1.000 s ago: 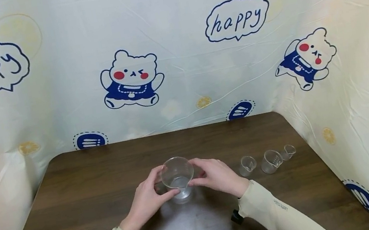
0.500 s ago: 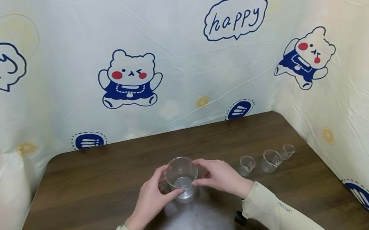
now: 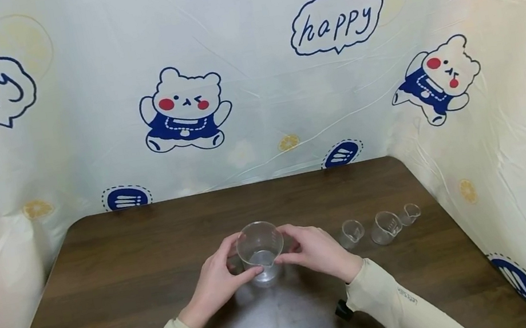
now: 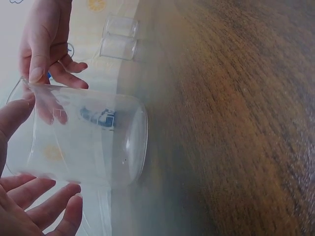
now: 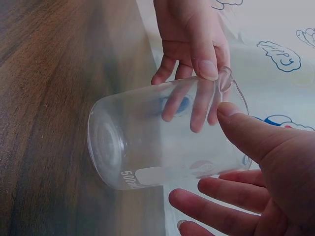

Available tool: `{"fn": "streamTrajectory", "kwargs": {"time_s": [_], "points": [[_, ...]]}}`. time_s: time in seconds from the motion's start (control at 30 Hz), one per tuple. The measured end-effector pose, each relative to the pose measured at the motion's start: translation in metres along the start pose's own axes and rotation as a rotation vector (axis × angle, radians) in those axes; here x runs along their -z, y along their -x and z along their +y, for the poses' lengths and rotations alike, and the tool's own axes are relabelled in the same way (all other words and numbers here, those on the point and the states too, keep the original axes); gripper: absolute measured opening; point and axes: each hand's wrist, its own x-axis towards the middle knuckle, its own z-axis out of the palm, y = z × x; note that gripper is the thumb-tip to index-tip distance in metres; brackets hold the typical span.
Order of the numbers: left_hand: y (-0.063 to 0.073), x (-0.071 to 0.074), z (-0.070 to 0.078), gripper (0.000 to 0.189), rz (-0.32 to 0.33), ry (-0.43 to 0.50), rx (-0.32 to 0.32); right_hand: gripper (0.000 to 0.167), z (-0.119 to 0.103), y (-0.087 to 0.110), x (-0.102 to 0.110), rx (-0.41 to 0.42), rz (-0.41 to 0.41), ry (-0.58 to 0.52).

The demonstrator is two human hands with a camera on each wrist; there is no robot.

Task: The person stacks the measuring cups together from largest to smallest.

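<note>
A clear glass beaker [image 3: 261, 252] stands upright between my two hands near the middle of the table. Its "500ml" mark [image 5: 130, 179] shows in the right wrist view, where the beaker looks see-through with nothing in it. My left hand [image 3: 218, 280] grips the left side, thumb near the rim at the front and fingers round the far side. From the other side my right hand [image 3: 316, 252] holds it likewise, its thumb by the spout. The beaker's base [image 4: 138, 145] is right at the tabletop in the left wrist view.
To the right on the brown wooden table [image 3: 120, 280] are three smaller glass beakers: one small beaker [image 3: 351, 234], a middle-sized beaker [image 3: 386, 228] and the smallest beaker [image 3: 410, 214] beside it. A printed cloth [image 3: 262, 94] hangs along the back and sides.
Both hands and the large beaker have shifted slightly to the right, mostly in the first half second. The grip looks the same, and the smaller beakers stay put.
</note>
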Motion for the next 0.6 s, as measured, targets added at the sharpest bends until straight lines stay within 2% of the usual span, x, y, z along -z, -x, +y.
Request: {"fn": "streamTrajectory", "kwargs": {"time_s": [0.6], "points": [[-0.0013, -0.0015, -0.0005, 0.082, -0.049, 0.053, 0.001, 0.061, 0.0052, 0.0016, -0.0019, -0.020, -0.011, -0.023]]}}
